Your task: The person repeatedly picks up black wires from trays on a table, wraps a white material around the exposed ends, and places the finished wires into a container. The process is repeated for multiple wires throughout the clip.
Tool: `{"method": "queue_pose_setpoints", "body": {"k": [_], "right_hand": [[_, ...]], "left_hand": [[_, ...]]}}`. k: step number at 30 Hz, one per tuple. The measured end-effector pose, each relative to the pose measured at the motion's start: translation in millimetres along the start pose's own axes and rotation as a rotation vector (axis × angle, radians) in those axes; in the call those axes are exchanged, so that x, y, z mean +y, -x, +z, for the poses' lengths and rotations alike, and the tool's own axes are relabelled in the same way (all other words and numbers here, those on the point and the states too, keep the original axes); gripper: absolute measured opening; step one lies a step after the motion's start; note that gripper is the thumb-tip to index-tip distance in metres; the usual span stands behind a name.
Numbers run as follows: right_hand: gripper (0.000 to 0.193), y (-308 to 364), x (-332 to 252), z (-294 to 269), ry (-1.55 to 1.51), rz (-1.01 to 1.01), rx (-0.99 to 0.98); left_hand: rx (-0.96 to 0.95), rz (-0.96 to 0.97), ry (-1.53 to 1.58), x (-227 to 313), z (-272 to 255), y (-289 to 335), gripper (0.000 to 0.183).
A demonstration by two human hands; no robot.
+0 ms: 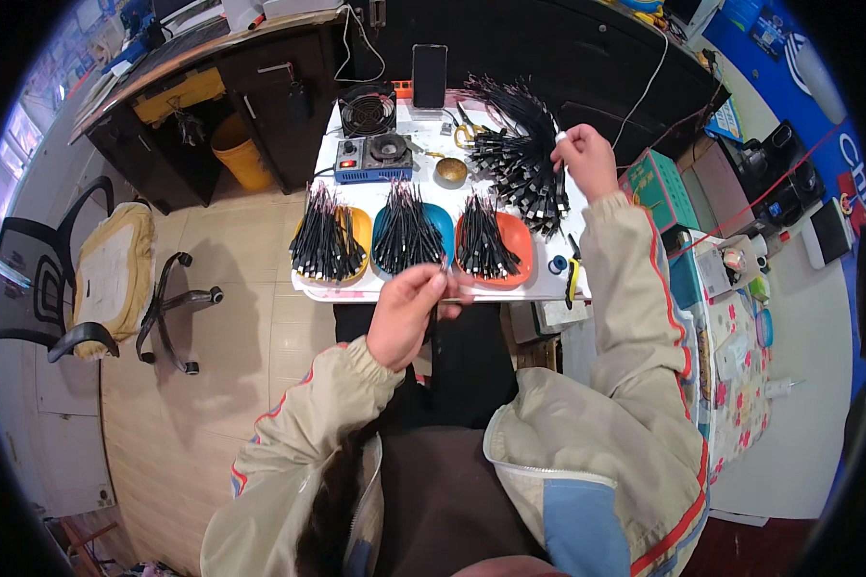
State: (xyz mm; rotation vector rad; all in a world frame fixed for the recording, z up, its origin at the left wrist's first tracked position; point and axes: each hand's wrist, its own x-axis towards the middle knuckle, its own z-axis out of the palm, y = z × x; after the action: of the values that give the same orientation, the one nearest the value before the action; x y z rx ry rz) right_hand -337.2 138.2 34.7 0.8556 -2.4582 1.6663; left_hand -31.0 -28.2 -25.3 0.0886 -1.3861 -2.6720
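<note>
My left hand (pixel 414 306) is closed in a pinch in front of the table's near edge. Fine wire ends poke up between its fingertips, and part of a black cable hangs below them. On the right, my right hand (pixel 584 159) pinches a thin piece with a white end, seemingly a black cable, at the edge of a big pile of black cables (pixel 520 159). Many of these cables have silver plugs and thin bare wires. Similar short cables fill a yellow tray (pixel 364 231), a blue tray (pixel 443 223) and an orange tray (pixel 518 252) along the front.
Behind the trays stand a blue soldering station (pixel 373 162), a small fan (pixel 367 112), a round tin (pixel 450 173) and an upright phone (pixel 430 75). Yellow-handled scissors (pixel 465 133) lie near the pile. Yellow-black cutters (pixel 573 279) rest at the front right corner. An office chair (pixel 106 269) stands left.
</note>
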Motion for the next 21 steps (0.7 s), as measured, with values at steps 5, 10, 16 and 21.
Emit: {"method": "queue_pose_setpoints", "body": {"k": [5, 10, 16, 21], "right_hand": [[0.014, 194.5, -79.7, 39.9, 0.282, -0.225, -0.191], [0.020, 318.6, -60.6, 51.7, 0.520, -0.558, -0.516], [0.021, 343.0, -23.1, 21.9, 0.309, -0.026, -0.697], [0.020, 267.4, -58.2, 28.8, -0.460, 0.274, -0.266]], "left_hand": [[-0.124, 0.051, 0.147, 21.2, 26.6, -18.8, 0.017], [0.031, 0.103, 0.138, 40.3, 16.8, -20.8, 0.018], [-0.096, 0.288, 0.109, 30.4, 18.1, 26.4, 0.017], [-0.205, 0.278, 0.065, 14.6, 32.0, 64.0, 0.018]]}}
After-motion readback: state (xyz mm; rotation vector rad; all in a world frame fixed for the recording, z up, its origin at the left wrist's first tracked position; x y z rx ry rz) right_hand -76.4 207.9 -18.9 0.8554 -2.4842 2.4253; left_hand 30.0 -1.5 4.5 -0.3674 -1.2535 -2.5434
